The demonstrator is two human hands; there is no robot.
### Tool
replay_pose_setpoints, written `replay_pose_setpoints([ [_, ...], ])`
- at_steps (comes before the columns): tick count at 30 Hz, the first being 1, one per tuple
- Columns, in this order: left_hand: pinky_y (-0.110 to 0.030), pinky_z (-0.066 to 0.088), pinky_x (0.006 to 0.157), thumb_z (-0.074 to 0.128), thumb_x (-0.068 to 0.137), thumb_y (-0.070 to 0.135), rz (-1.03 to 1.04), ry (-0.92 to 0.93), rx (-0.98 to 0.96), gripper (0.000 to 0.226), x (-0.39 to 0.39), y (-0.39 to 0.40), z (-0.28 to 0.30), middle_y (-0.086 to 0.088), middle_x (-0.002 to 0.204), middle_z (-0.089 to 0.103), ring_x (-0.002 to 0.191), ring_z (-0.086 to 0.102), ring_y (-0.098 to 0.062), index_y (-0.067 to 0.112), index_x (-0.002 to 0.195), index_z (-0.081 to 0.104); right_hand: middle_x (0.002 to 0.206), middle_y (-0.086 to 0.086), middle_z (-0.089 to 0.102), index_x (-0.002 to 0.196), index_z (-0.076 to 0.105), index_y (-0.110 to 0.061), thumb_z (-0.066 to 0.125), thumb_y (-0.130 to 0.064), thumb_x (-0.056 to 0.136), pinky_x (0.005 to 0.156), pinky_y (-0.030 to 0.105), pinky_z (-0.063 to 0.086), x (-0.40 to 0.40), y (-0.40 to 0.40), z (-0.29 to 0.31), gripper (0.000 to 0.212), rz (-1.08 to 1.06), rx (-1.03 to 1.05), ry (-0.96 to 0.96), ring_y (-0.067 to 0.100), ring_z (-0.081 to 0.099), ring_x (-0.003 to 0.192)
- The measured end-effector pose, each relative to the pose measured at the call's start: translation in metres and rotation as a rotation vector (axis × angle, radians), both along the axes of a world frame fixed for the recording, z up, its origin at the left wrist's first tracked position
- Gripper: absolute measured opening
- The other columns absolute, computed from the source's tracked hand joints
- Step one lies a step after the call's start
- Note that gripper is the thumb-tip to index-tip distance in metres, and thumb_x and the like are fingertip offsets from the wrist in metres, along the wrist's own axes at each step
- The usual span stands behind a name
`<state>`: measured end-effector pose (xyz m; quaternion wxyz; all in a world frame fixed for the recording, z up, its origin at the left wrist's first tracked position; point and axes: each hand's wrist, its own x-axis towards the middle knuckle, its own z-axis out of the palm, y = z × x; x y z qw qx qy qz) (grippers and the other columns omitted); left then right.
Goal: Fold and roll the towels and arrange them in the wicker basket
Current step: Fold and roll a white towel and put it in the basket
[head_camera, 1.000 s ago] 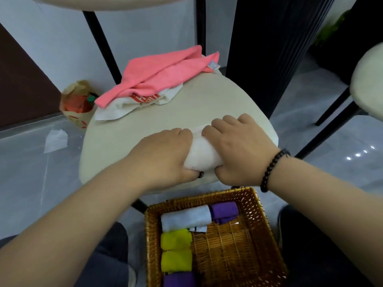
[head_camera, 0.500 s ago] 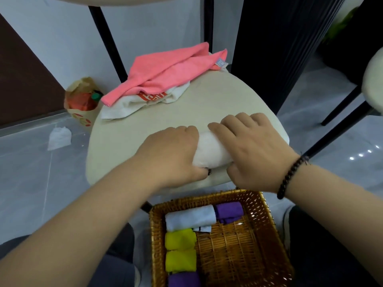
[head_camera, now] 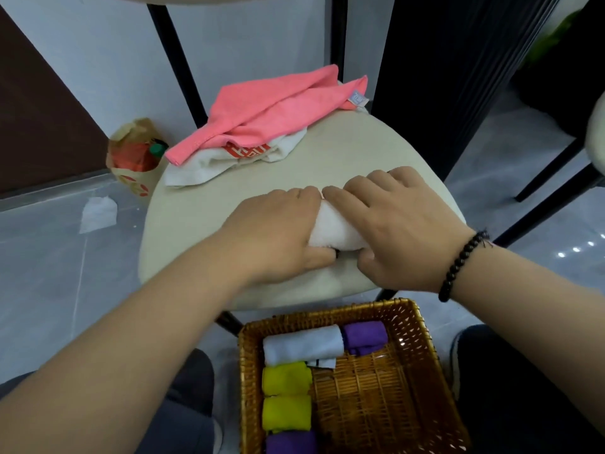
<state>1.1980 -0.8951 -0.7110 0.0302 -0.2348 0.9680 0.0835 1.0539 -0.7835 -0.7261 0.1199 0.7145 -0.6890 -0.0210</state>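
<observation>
On a cream chair seat (head_camera: 203,224), the left hand (head_camera: 278,237) and right hand (head_camera: 393,224) clamp a rolled white towel (head_camera: 334,229) between them, fingers curled over its far side, thumbs tucked beneath. The roll's long axis runs left to right across both palms. The wicker basket (head_camera: 422,326) waits directly below, its right half open, about equally near either hand.

Basket (head_camera: 422,342) R half bare w/ open top, L column packed w/ rolled towels (head_camera: 288,398); far seat (head_camera: 343,152) edge blocked by pink towel (head_camera: 268,116) heap.
</observation>
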Motion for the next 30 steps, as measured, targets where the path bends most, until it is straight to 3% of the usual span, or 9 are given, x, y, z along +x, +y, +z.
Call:
replay_pose_setpoints([
  [2,-0.038,0.045,0.068,0.064,0.075,0.057,0.024,-0.046,0.201,0.044,-0.001,-0.014,0.006,0.011,0.086,0.053,0.078,0.051,-0.012,0.025,0.097,0.044,0.095,0.003,0.059,0.12,0.053,-0.014,0.058,-0.033,0.065,0.072,0.043,0.045,0.001,0.001,-0.003,0.058,-0.009,-0.024,-0.011,0.027,0.054,0.078],
  [5,-0.037,0.048,0.07,0.067,0.07,0.059,0.038,-0.043,0.2,0.044,-0.003,-0.013,0.005,0.011,0.086,0.057,0.077,0.054,-0.012,0.028,0.095,0.049,0.089,-0.006,0.057,0.108,0.056,-0.022,0.058,-0.045,0.068,0.072,0.037,0.044,-0.003,-0.013,0.004,0.046,-0.035,0.082,-0.095,0.021,0.054,0.08],
  [12,-0.039,0.038,0.083,0.044,0.072,0.075,0.154,0.285,-0.254,0.068,0.013,-0.009,-0.022,0.001,0.11,0.054,0.106,0.048,-0.026,0.024,0.115,0.054,0.087,-0.007,0.06,0.098,0.056,-0.026,0.06,-0.051,0.072,0.068,0.034,0.048,-0.006,-0.024,0.013,0.036,-0.184,0.122,-0.349,0.021,0.059,0.081],
  [15,-0.036,0.026,0.106,0.057,0.087,0.052,0.308,0.564,-0.025,0.076,0.021,0.002,-0.042,-0.009,0.149,0.033,0.132,0.032,-0.029,0.015,0.148,0.03,0.09,-0.004,0.06,0.102,0.056,-0.022,0.059,-0.055,0.074,0.07,0.035,0.048,-0.003,-0.018,0.011,0.043,-0.274,0.042,-0.443,0.023,0.058,0.083],
  [18,-0.033,0.012,0.112,0.059,0.094,0.024,0.415,0.675,0.018,0.078,0.022,0.022,-0.051,-0.011,0.159,0.011,0.14,0.016,-0.03,0.02,0.154,0.01,0.092,-0.002,0.059,0.104,0.055,-0.019,0.06,-0.054,0.076,0.068,0.033,0.045,0.003,-0.009,0.01,0.045,-0.366,-0.041,-0.595,0.022,0.055,0.084],
  [21,-0.039,0.028,0.103,0.063,0.091,0.018,0.429,0.728,-0.129,0.072,0.026,0.032,-0.049,-0.011,0.141,0.032,0.121,0.035,-0.03,0.034,0.151,0.028,0.096,-0.002,0.058,0.11,0.053,-0.018,0.062,-0.049,0.078,0.068,0.032,0.047,0.016,0.0,0.006,0.046,-0.424,-0.104,-0.742,0.02,0.054,0.086],
  [25,-0.012,0.043,0.079,0.054,0.098,0.019,0.375,0.77,0.257,0.059,0.029,0.04,-0.035,0.004,0.088,0.056,0.08,0.053,-0.007,0.037,0.149,0.03,0.094,-0.006,0.054,0.112,0.051,-0.018,0.064,-0.045,0.079,0.061,0.019,0.044,0.04,0.012,-0.001,0.044,-0.462,-0.133,-0.923,0.014,0.053,0.084],
  [27,-0.02,0.049,0.075,0.047,0.1,0.029,0.39,0.732,0.402,0.06,0.028,0.05,-0.029,0.001,0.089,0.062,0.08,0.058,-0.009,0.039,0.151,0.017,0.093,-0.007,0.057,0.109,0.052,-0.02,0.065,-0.043,0.08,0.063,0.022,0.047,0.049,0.018,-0.005,0.039,-0.456,-0.181,-0.978,0.011,0.055,0.08],
  [30,-0.027,0.049,0.076,0.037,0.1,0.04,0.316,0.754,0.418,0.064,0.029,0.063,-0.025,0.002,0.096,0.058,0.084,0.057,-0.01,0.038,0.152,0.0,0.088,-0.013,0.059,0.102,0.052,-0.026,0.066,-0.041,0.081,0.063,0.021,0.049,0.058,0.027,-0.005,0.03,-0.41,-0.329,-1.015,0.0,0.056,0.077],
])
